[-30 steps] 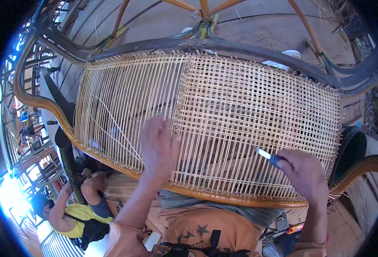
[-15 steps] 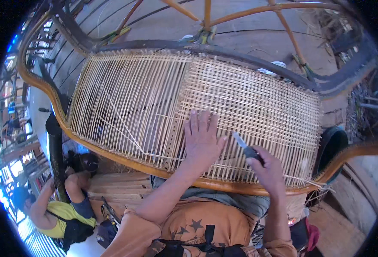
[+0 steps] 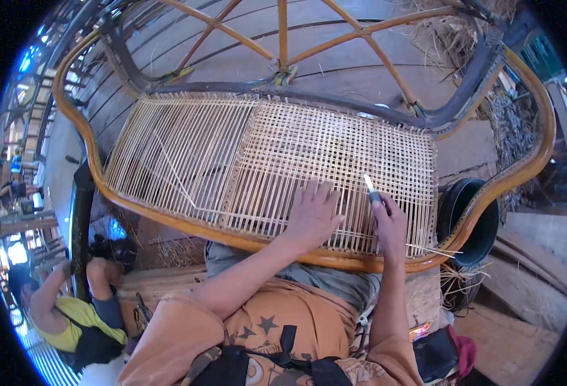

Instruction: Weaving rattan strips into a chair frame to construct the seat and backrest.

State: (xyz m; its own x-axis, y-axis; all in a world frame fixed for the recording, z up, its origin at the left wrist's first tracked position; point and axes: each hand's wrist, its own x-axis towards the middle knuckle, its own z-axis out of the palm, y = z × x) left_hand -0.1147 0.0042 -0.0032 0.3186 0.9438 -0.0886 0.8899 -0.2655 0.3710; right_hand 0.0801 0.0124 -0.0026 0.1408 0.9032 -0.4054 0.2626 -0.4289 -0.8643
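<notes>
A cane-woven seat panel is stretched across a rattan furniture frame in front of me. Its right part is cross-woven at the back; toward the front and on the left side mostly lengthwise strands show. My left hand lies flat on the right part, fingers slightly spread toward the woven rows. To its right, my right hand grips a knife by its dark handle, the blade pointing away from me above the strands. A loose cane strand bends across the left part.
A dark bucket stands past the frame's right end. Loose strand ends stick out at the front right corner. Crossed rattan poles rise behind the panel. On the left sits another person in a yellow top, beside a dark post.
The whole view has shifted, showing more of the frame's right end. Both hands are farther right along the panel, and the knife's blade points more directly away from me.
</notes>
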